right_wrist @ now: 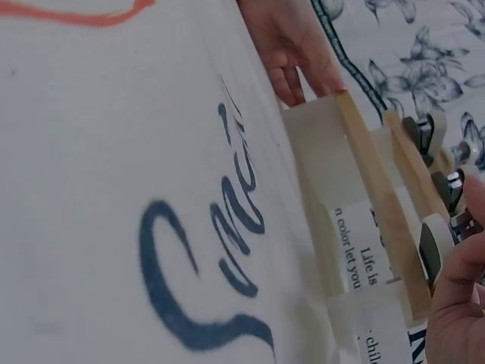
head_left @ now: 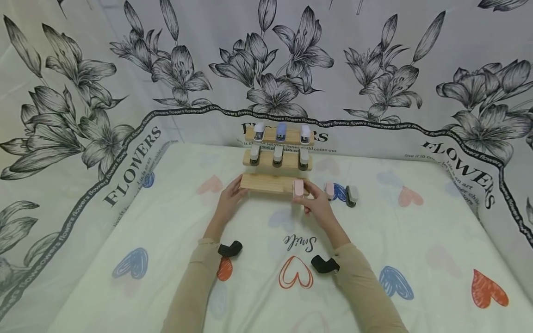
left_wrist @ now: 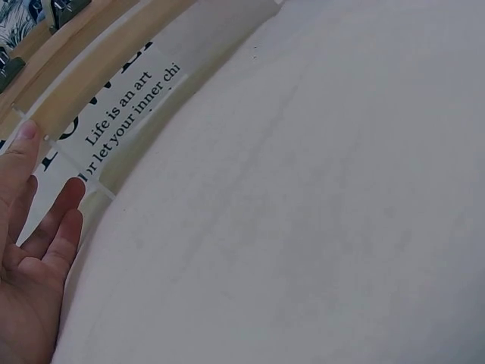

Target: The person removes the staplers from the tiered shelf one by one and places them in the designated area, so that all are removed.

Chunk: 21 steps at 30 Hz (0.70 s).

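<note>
A tiered wooden display rack (head_left: 266,183) stands at the middle of the table, with small staplers on its upper two planks. My right hand (head_left: 318,206) pinches a pink stapler (head_left: 298,188) at the right end of the lowest plank. At that plank's left end is my left hand (head_left: 229,200). In the left wrist view the left thumb (left_wrist: 27,130) touches the wood, while the other fingers spread loosely below it. The right wrist view shows the held stapler (right_wrist: 436,246) against the plank, partly hidden by the fingers.
To the right of the rack, a pink stapler (head_left: 329,190) and a grey-and-black stapler (head_left: 351,196) stand on the heart-printed cloth (head_left: 354,236). A flower-printed curtain (head_left: 374,134) hangs close behind the rack.
</note>
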{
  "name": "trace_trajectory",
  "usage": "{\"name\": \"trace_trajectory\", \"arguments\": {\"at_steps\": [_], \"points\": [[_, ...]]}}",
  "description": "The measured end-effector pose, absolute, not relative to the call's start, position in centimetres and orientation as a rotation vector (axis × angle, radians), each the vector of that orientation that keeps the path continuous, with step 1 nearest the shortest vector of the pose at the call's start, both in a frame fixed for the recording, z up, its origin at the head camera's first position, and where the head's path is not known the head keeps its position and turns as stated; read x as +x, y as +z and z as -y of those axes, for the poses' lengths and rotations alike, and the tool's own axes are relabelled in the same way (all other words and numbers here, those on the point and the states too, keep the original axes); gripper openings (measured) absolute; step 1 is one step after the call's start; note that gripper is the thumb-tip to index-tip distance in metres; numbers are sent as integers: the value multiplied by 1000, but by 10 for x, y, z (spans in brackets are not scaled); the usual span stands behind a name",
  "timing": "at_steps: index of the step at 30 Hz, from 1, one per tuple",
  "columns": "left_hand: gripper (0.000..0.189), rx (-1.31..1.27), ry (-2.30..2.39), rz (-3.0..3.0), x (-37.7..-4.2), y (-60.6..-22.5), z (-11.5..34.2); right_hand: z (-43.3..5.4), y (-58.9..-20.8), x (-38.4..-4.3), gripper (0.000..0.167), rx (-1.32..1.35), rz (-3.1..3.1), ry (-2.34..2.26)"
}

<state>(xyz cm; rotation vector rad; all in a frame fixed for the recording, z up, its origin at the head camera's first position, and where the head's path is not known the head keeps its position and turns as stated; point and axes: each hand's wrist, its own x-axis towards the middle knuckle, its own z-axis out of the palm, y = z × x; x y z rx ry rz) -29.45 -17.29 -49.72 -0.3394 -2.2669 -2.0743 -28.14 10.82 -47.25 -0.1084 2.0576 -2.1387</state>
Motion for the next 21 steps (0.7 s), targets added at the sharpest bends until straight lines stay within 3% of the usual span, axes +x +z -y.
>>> {"name": "trace_trajectory", "arguments": {"at_steps": [10,21], "points": [[55,-318,-2055,2291,-291,-493,174,-155,-453,-272,75,-80,-2089,-2189],[54,-380,-2086,2238,-291,-494,176,-199,-450,-268,67,-8,-2072,-2293]]}}
